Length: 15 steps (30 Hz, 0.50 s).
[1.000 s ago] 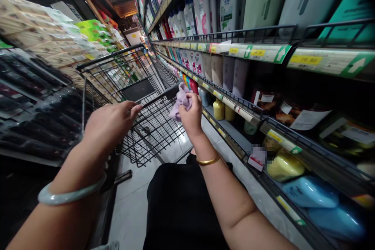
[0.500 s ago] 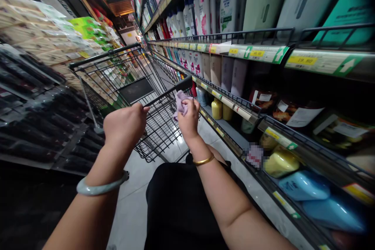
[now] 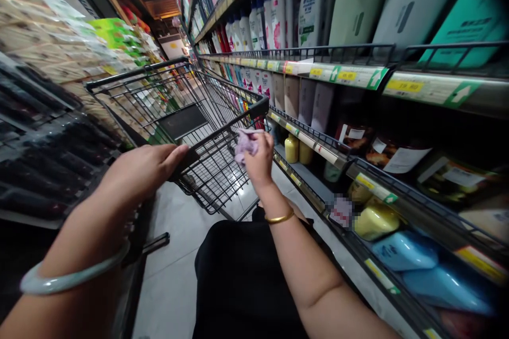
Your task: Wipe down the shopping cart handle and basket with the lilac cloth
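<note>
Supermarket shelves (image 3: 318, 71) of bottles lined the aisle on the person's right, with packaged goods stacked opposite. Between them stood a wire shopping cart (image 3: 131, 73). I saw the left hand (image 3: 139, 172) with its fingers closed loosely round the near end of the cart's handle (image 3: 210, 140), while the right hand (image 3: 260, 161) pinched a crumpled purple cloth (image 3: 245, 143) against that bar, further along.

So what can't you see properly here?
Head view, pixelated shelf tag: print unreadable.
Head view, crumpled lilac cloth: partly covered by right hand.
Head view, left hand: its grip on the black trolley handle hidden by its own back.
</note>
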Available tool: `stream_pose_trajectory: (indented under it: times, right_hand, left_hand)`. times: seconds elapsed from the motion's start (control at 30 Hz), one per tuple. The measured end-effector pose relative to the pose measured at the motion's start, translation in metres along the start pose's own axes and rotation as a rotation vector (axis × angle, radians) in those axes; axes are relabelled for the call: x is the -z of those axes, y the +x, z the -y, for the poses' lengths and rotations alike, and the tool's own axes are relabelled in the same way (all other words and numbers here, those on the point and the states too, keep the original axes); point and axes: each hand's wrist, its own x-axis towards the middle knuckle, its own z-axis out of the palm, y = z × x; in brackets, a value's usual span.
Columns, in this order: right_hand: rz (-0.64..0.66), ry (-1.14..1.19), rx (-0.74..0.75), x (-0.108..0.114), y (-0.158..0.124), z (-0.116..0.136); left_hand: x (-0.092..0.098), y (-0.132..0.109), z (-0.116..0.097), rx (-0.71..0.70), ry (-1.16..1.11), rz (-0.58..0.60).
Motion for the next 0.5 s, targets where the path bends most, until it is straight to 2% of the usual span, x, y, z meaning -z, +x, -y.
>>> stream_pose_trajectory:
  times: [0.07, 0.13, 0.2, 0.3, 0.37, 0.5]
  right_hand:
    - [-0.073, -0.057, -0.201, 0.003, 0.005, -0.011]
    - [-0.113, -0.061, -0.294, 0.002, 0.004, -0.012]
    - [-0.103, -0.004, -0.191, -0.004, -0.007, -0.002]
    - [0.01, 0.062, 0.098, -0.014, -0.022, 0.014]
    - [0.029, 0.046, 0.127, -0.014, -0.021, 0.012]
    - [-0.124, -0.022, -0.236, -0.002, 0.0, -0.006]
  left_hand:
    - [-0.006, -0.007, -0.003, 0.0, 0.046, 0.001]
    - [-0.011, -0.011, -0.012, 0.047, 0.079, -0.054]
    - [-0.014, -0.011, -0.02, 0.103, 0.091, -0.089]
    - [-0.017, -0.008, -0.027, 0.094, 0.076, -0.127]
    - [-0.019, -0.006, -0.031, 0.091, 0.072, -0.166]
    - [-0.024, -0.004, -0.041, 0.096, 0.056, -0.213]
